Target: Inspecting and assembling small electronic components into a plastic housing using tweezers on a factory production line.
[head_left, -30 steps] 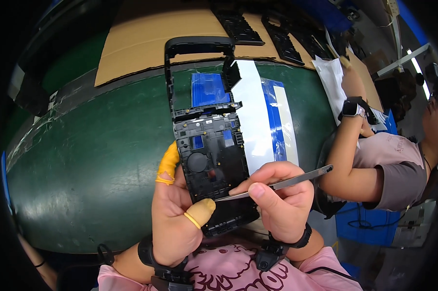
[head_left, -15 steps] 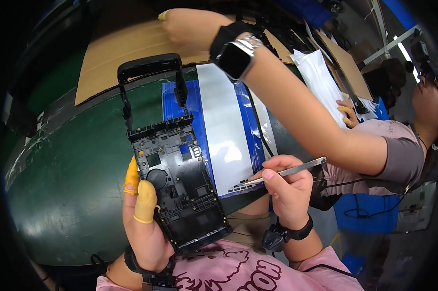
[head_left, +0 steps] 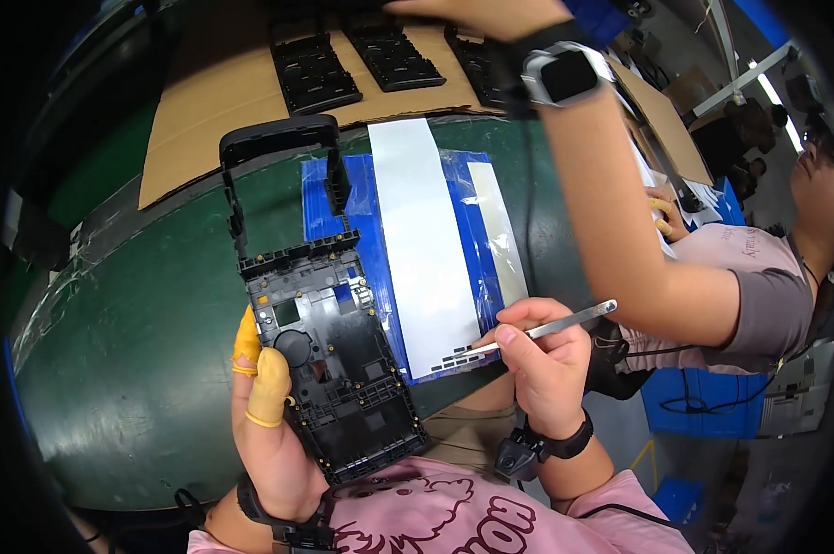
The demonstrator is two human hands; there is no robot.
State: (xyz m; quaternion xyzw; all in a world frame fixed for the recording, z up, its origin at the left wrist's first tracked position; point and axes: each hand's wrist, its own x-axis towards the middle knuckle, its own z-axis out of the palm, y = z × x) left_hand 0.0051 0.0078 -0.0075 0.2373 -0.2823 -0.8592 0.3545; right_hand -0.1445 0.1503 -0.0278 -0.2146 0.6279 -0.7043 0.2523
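Observation:
My left hand, with yellow finger cots on the thumb and a finger, grips the left side of a black plastic housing. The housing has brass-coloured inserts along its edges and a tall handle-like frame at its far end. My right hand pinches metal tweezers. Their tips are over small black strips at the near end of a white sheet. Whether a strip is between the tips I cannot tell.
The sheet lies on a blue board on a green table. Several black housings lie on cardboard at the back. A co-worker's arm reaches across from the right. A blue bin stands at the lower right.
The co-worker's arm has swung to the right, uncovering the black housings on the cardboard. My tweezers stay over the strips, and the housing in my left hand has shifted slightly left.

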